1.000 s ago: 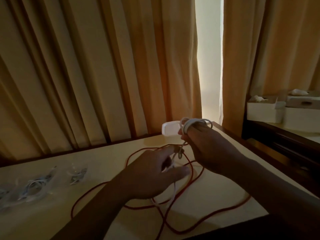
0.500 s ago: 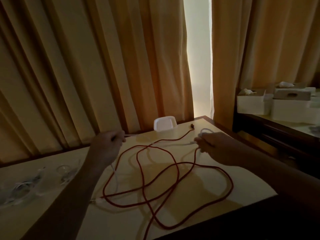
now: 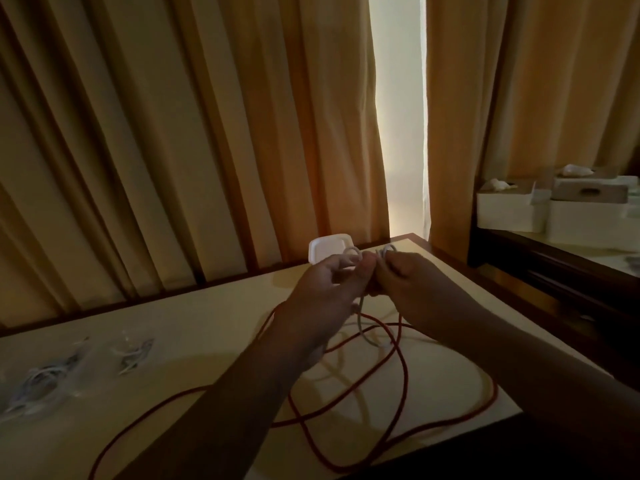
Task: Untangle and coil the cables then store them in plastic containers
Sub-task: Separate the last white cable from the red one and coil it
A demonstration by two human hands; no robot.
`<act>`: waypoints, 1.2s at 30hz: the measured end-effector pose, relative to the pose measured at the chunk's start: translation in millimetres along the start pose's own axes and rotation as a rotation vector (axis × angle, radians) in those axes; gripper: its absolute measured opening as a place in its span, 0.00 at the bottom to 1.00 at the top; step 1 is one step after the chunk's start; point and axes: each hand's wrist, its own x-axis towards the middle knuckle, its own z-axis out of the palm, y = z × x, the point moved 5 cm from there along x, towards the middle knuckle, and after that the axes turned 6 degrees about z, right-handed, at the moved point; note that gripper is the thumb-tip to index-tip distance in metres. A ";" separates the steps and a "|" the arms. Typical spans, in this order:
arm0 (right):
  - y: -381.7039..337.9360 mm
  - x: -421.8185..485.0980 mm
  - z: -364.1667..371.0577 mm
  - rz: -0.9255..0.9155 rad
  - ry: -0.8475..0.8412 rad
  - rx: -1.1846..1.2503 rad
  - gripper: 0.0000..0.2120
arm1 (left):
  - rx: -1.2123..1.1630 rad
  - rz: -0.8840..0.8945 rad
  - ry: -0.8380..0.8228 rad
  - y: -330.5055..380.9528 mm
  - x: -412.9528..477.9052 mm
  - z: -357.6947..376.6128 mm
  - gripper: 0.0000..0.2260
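Left hand (image 3: 325, 285) and right hand (image 3: 412, 289) are both raised above the counter (image 3: 207, 327), fingertips nearly touching. Each has its fingers curled round the white cable (image 3: 361, 318); a small loop of it sticks up over the knuckles of each hand. The rest of the white cable hangs down between the wrists and curves onto the counter. The red cable (image 3: 403, 368) lies under it in loose, overlapping loops across the near-right part of the counter, one run trailing to the front-left edge; neither hand touches it. The white plastic container (image 3: 329, 247) is just behind the hands at the counter's far edge, partly hidden by the left fingers; contents not visible. Two clear containers (image 3: 41, 384) sit well apart at the far left with pale cables inside, too blurred for detail. Tan curtains (image 3: 173, 133) hang behind, with a bright gap. White boxes (image 3: 509, 209) are stacked on a dark shelf (image 3: 554, 271) at right.
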 end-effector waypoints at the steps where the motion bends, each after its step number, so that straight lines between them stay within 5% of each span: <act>1: -0.2 2.0 -0.4 -0.006 0.029 -0.019 0.13 | -0.063 -0.064 0.021 -1.4 -1.5 3.3 0.22; 4: -7.6 -0.4 -3.7 -0.055 0.109 -0.141 0.12 | -0.083 -0.136 0.043 -2.0 -7.4 6.7 0.18; 8: 4.3 -4.6 -8.7 -0.031 0.060 -0.251 0.10 | 0.585 0.191 0.075 21.7 -11.7 -17.7 0.16; 11: 9.8 -13.7 3.5 0.145 -0.215 -0.002 0.15 | 0.578 0.324 -0.085 39.8 -6.6 -27.6 0.10; 13: -1.6 -30.8 11.8 0.169 -0.387 0.077 0.20 | 0.466 0.385 -0.048 48.3 3.6 -43.7 0.05; 17: -19.3 -64.8 21.4 0.157 -0.704 0.651 0.16 | 0.301 0.415 0.099 39.1 23.2 -67.7 0.15; 20: -33.1 -68.1 18.7 0.069 -0.619 1.049 0.13 | 0.263 0.284 0.099 11.8 26.6 -51.7 0.16; 22: -38.6 -60.2 11.2 0.001 -0.413 1.170 0.14 | 0.340 0.195 -0.024 -4.0 17.0 -30.3 0.13; 24: -40.8 -47.8 -3.8 -0.115 -0.096 0.891 0.16 | 0.478 0.160 -0.181 -8.8 0.4 -11.2 0.10; 26: -40.0 -38.2 -15.9 -0.290 0.202 0.310 0.17 | 0.601 0.169 -0.274 0.2 -16.0 -1.4 0.07; 28: -38.0 -26.1 -15.3 -0.400 0.284 -0.068 0.12 | 0.689 0.152 -0.335 12.7 -29.1 2.1 0.10; 32: -22.3 -7.4 -3.1 -0.456 0.159 -0.517 0.09 | 0.919 0.282 -0.435 43.7 -46.3 2.7 0.09; 34: -18.8 -14.7 -3.1 -0.361 0.001 -0.376 0.05 | 0.950 0.384 -0.372 63.4 -42.9 -13.7 0.06; 36: -16.2 -29.0 -0.9 -0.186 -0.190 -0.133 0.17 | 1.023 0.535 -0.260 79.6 -30.3 -35.5 0.07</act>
